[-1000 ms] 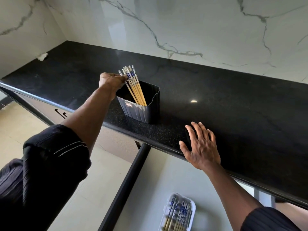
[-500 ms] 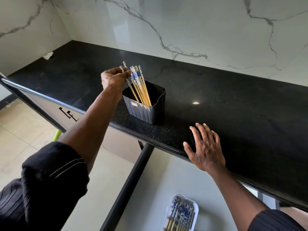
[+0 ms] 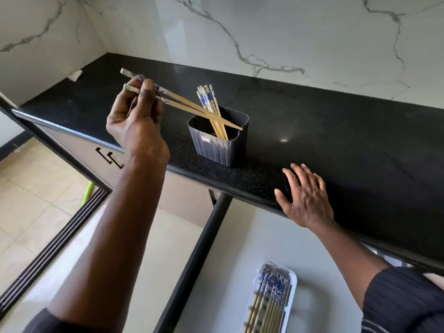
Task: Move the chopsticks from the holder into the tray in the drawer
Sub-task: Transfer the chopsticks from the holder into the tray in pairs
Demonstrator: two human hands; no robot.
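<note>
- White marble-look wall panels (image 3: 288, 32) with grey veins stand behind and to the left of the scene.
- Running from the far left corner to the near right, a black speckled countertop (image 3: 336, 131) fills the middle of the view.
- Below its near edge, an open drawer (image 3: 230, 260) with a pale grey floor and a dark left rim juts toward the viewer.
- Beige floor tiles (image 3: 31, 188) show at the left, beside closed cabinet fronts with dark handles.
- Near the counter's front edge stands a dark ribbed holder (image 3: 216, 147), upright, with a small label on its near face.
- At the near end of the drawer lies a white tray (image 3: 292, 282), partly cut off by the picture's lower edge; several chopsticks with blue-patterned ends already lie in it side by side.
- Raised to the left of the holder, the left hand (image 3: 134, 123) pinches a pair of chopsticks (image 3: 187, 104) by their patterned ends; their thin tips cross over the holder's mouth.
- Lying flat on the counter's near edge, right of the holder, the right hand (image 3: 305, 193) has its fingers spread and holds nothing.
- Leaning up out of the holder is a bunch of remaining chopsticks (image 3: 207, 99), patterned ends upward.
- A small crumpled white scrap (image 3: 75, 75) sits in the far left corner of the counter.
</note>
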